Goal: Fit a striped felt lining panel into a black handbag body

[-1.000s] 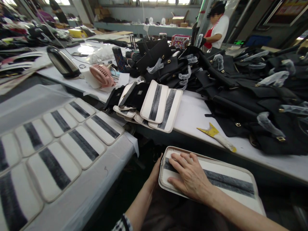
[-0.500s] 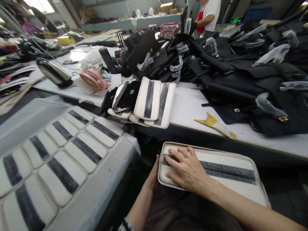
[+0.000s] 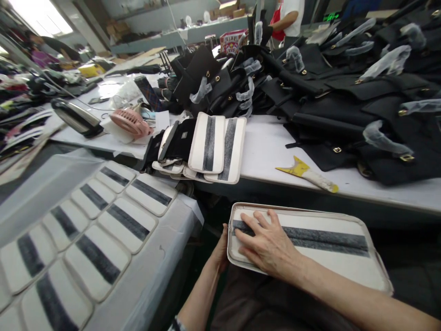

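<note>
Over my lap rests a long white bag panel (image 3: 320, 264) with rounded corners, a raised pale rim and a dark grey stripe along its length. My left hand (image 3: 220, 248) grips its left end, thumb up along the rim, the other fingers mostly hidden behind and under it. On top, my right hand (image 3: 267, 243) lies with its fingers spread over the stripe near that same end. Beyond the panel, on the white table, is a yellow-and-white tool with a forked end (image 3: 306, 174).
Similar striped panels (image 3: 127, 225) lie in rows on the left table. Others are stacked (image 3: 206, 142) at the white table's edge beside a pink fan (image 3: 131, 123) and a metal kettle (image 3: 76, 118). Black bags (image 3: 330, 124) are heaped at right. A person (image 3: 287, 20) stands behind.
My view has shifted slightly, moving the background in the picture. Both hands keep nearly the same places on the panel.
</note>
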A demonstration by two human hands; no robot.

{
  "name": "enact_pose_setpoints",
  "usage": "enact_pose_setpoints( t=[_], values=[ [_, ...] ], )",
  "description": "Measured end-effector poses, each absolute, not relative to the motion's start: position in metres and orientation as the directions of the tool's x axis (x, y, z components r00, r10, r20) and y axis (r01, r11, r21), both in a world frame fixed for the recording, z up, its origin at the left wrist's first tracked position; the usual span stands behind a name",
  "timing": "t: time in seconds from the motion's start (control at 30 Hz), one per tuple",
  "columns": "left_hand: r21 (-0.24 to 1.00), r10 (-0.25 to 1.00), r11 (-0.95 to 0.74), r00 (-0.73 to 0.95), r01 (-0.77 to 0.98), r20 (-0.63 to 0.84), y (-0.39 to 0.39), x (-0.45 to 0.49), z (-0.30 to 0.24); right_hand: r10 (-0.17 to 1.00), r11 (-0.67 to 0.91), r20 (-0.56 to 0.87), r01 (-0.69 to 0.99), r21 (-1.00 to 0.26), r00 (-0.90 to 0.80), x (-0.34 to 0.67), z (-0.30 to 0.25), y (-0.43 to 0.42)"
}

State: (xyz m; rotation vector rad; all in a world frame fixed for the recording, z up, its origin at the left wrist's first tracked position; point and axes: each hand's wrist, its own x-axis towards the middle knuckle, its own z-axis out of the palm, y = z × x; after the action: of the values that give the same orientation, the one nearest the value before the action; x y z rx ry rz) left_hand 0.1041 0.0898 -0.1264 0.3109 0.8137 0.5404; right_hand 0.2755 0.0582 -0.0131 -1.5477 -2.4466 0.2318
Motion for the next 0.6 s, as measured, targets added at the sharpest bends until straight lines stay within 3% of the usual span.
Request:
enact_pose_setpoints(
  t=[0.6],
  values=[
    [0.497,0.557,0.821,0.587,-0.283,-0.587,0.0948,0.0996,-0.1294,0.924,0.383,0.134,0.870,-0.311,-0.359,0.2780,-0.0177,0.0571]
  ],
)
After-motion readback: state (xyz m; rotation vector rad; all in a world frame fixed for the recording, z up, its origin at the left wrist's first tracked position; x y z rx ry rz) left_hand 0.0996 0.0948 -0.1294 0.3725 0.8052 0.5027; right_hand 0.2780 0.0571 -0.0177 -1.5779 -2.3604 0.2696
